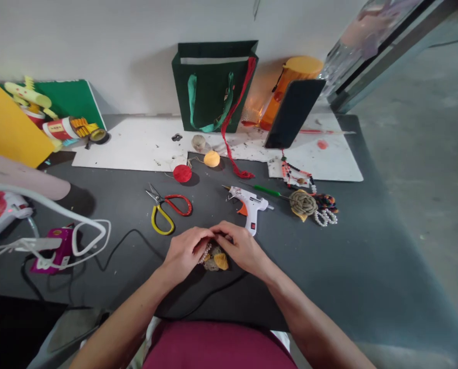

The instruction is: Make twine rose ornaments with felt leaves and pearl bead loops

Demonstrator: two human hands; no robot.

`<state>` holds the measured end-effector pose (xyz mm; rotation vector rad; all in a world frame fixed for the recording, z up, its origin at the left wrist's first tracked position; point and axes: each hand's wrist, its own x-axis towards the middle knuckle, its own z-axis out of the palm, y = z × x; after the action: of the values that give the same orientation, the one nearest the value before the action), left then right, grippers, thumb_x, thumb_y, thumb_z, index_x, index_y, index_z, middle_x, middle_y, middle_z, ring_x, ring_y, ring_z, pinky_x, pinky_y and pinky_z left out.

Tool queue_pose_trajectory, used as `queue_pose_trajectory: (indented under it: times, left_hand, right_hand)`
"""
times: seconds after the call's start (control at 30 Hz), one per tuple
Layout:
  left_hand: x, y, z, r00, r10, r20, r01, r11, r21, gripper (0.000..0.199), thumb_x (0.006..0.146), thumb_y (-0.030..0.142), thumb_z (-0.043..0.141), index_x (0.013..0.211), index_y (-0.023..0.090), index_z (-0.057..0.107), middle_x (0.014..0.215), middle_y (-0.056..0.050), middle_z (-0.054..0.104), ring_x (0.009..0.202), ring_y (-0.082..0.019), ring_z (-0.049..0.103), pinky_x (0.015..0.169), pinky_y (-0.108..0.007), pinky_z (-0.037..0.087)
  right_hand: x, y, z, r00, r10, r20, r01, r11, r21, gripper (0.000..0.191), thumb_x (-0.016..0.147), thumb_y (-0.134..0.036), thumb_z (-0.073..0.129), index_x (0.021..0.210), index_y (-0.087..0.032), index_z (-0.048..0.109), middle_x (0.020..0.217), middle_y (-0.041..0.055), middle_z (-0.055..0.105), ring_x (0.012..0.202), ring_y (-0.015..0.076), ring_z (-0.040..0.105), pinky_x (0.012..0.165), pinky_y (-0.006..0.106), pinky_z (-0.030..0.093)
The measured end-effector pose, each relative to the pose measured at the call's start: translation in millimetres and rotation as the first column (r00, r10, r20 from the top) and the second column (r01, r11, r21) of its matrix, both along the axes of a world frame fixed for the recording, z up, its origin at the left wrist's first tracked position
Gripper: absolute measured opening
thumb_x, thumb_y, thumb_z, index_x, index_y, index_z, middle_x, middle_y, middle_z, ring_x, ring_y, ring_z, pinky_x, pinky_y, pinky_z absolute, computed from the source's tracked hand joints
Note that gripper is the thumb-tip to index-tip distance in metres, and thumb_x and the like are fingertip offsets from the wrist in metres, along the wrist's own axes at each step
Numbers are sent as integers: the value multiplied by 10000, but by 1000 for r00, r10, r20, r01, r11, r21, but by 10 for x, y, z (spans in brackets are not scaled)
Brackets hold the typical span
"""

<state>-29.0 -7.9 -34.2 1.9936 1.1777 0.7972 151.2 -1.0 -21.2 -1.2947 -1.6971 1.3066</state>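
Observation:
My left hand (186,249) and my right hand (244,248) meet near the table's front edge, with bent fingers pinched together at the tips. Under them is a small grey-brown flower ornament (212,263) with yellow leaf-like pieces and a string of pearl-like beads on its left side. The fingers cover its far part, so the exact spot they pinch is hidden. Just beyond my right hand lies a white hot glue gun (247,201) with an orange trigger. Scissors (166,207) with one yellow and one red handle lie open past my left hand.
Right of the glue gun are a green-handled hook (266,190) and a beaded flower piece (303,203). Red and yellow yarn balls (182,173) lie farther back. A green paper bag (213,87), a phone (295,113) and an orange bottle (286,87) stand behind. White cables (94,230) loop at left.

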Motion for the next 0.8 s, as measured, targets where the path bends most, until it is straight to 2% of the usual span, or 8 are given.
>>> queue_pose_trajectory:
  times: [0.13,0.37,0.57,0.8]
  left_hand:
    - [-1,-2,-40,997,25,-77,-11,984,176,200,923,181,471,968,221,662,831,-30,730,743,-126,672,729,-233,521]
    - [49,-23,-18,996,87,-11,-81,964,251,193,897,167,537,1035,227,658,891,-31,753,761,-133,702,737,-230,546]
    - [22,-21,-24,993,116,-31,-111,986,126,252,901,196,520,1114,231,649,910,-39,754,795,-148,709,782,-255,559]
    - [0,-52,-42,989,150,-16,-148,987,67,260,888,188,536,1112,242,656,914,-25,749,762,-135,703,791,-245,558]
  right_hand:
    - [15,6,6,1000,-7,-4,7,1000,-28,253,798,-46,517,877,-200,703,802,17,645,730,142,605,669,254,464]
    - [14,9,23,997,-71,-35,67,993,-99,167,764,-58,572,749,-189,674,708,-10,639,649,124,584,611,236,445]
    - [-5,-16,44,996,-91,-2,90,991,-97,179,789,-63,507,830,-192,624,711,-15,663,633,124,601,599,238,447]
    - [4,-41,6,988,-81,132,75,996,53,136,783,-77,525,774,-207,564,704,-11,624,629,130,583,581,239,439]
